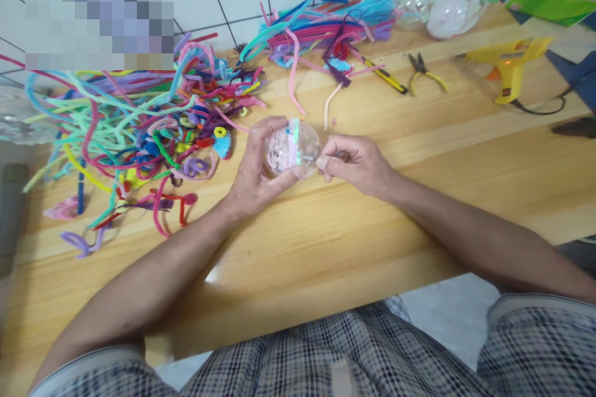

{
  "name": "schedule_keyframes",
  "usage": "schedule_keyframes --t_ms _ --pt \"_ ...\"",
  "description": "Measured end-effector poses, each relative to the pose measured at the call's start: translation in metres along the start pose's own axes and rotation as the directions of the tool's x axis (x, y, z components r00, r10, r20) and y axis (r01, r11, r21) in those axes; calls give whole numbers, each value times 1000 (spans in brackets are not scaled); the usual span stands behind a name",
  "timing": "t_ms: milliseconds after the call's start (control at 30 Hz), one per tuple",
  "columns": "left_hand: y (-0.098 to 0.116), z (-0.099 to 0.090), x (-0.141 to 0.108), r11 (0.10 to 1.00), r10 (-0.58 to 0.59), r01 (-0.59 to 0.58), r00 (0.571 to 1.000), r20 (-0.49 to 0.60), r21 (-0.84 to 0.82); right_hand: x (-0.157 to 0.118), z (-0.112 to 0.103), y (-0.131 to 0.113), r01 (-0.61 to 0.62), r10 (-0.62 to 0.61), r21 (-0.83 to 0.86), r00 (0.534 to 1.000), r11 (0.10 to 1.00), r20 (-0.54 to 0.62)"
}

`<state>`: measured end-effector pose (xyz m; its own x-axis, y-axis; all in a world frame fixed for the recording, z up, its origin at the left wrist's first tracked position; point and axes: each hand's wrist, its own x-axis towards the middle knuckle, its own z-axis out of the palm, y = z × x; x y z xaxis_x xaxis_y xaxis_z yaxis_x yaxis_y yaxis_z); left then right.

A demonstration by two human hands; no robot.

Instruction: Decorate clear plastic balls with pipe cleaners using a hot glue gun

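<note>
My left hand is wrapped round a clear plastic ball from its left side, thumb below and fingers above. Bands of pale pink, lilac and mint pipe cleaner run round the ball's middle, and its left half looks speckled and shiny. At the ball's right side, the fingertips of my right hand are pinched on a thin tool. Its dark end shows behind the fingers and a slim grey tip points at the ball. Whether that tip enters the ball, I cannot tell.
A tangled heap of coloured pipe cleaners covers the table's left. Behind the ball lies a pipe-cleaner bundle. Toward the right are a yellow cutter knife, pliers, a corded yellow glue gun and clear plastic balls.
</note>
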<state>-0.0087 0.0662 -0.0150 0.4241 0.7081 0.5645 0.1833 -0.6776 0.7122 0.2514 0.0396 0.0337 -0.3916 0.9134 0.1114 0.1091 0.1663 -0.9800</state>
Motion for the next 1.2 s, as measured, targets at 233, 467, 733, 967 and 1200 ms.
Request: schedule_keyframes --t_ms 233,467,733,967,1200 --pt "2 2 -1 1000 -14 14 999 -32 -4 0 2 -1 -10 10 -10 1000 1000 -5" --pt "4 4 -1 999 -29 27 998 -50 -34 -3 4 -2 -34 34 -22 999 999 -5" --pt "7 5 0 999 -42 40 998 -54 -37 -5 4 -5 -17 16 -42 999 999 -30" --pt "8 3 1 999 -51 50 998 -38 -18 -4 4 -4 -18 16 -51 999 999 -34" --pt "6 2 0 999 -39 38 999 -33 -22 -5 6 -7 16 -22 -90 998 996 -63"
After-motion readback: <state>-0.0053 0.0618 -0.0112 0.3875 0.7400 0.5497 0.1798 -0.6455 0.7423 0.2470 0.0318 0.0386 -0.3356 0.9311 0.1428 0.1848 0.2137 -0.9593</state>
